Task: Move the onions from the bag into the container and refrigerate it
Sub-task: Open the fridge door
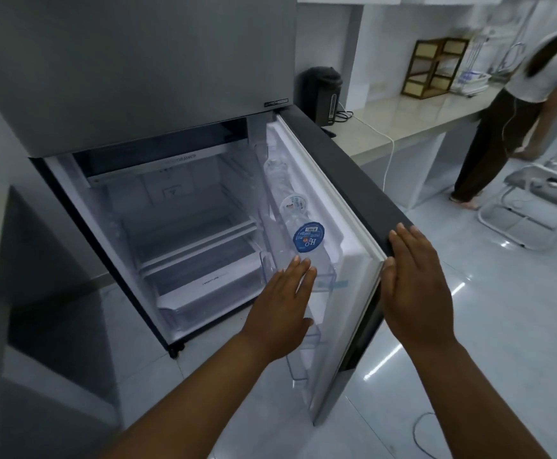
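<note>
The fridge door (346,207) stands open between both flat, empty hands, the right hand (416,289) on its outer edge, the left hand (280,309) inside, and I cannot see the container, maybe hidden.

Brushed matt metal fridge (131,61); clear glossy plastic door bins (323,276) — shiny tiled floor (502,326).

A black electric kettle (323,94) stands on a pale counter (413,111), its white cord (390,150) trailing over the edge. Farther along sits a wooden rack (434,66). A person in a white top (535,104) bends at the counter, beside a white metal-framed chair (532,200) on the glossy tiled floor (502,326).
</note>
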Action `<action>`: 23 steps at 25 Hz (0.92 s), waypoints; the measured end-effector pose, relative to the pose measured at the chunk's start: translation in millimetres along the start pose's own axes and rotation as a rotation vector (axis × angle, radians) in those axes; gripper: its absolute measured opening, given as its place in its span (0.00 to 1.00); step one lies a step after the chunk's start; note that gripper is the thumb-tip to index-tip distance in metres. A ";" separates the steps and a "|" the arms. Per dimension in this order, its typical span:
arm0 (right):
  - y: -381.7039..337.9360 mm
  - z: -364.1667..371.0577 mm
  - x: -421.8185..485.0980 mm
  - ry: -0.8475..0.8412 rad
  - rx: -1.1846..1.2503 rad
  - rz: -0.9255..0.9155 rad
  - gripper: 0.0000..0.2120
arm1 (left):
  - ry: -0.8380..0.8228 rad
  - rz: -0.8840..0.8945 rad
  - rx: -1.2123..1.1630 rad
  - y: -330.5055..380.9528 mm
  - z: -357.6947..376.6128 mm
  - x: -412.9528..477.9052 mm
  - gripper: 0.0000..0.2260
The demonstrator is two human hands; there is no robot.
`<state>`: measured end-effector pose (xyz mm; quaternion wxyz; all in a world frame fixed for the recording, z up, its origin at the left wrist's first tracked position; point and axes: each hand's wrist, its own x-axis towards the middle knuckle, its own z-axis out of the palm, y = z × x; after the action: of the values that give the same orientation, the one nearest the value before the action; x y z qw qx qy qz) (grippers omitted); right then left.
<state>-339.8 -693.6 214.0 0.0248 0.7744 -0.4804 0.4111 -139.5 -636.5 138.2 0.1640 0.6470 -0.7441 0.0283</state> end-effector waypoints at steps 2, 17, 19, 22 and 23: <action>14.6 -2.8 4.0 0.015 0.022 0.016 0.21 | -0.014 0.006 -0.002 11.6 3.6 6.9 0.39; -56.2 58.7 -74.1 -0.260 0.461 -0.402 0.16 | 0.165 -0.660 -0.326 -22.0 24.7 -182.6 0.29; -101.6 84.0 -101.5 -0.566 0.601 -0.389 0.18 | 0.265 -0.901 -0.364 -26.2 22.7 -238.0 0.28; -170.4 120.3 -136.4 -0.960 0.704 -0.438 0.18 | 0.443 -1.261 -0.358 -31.8 9.3 -308.6 0.23; -199.0 132.5 -150.3 -1.081 0.736 -0.483 0.17 | 0.496 -1.366 -0.318 -34.0 2.4 -335.0 0.22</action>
<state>-136.6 -535.3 98.1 -0.3913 0.9136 -0.0690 0.0869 -70.4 -323.2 36.1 0.3998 0.9087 -0.1123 -0.0428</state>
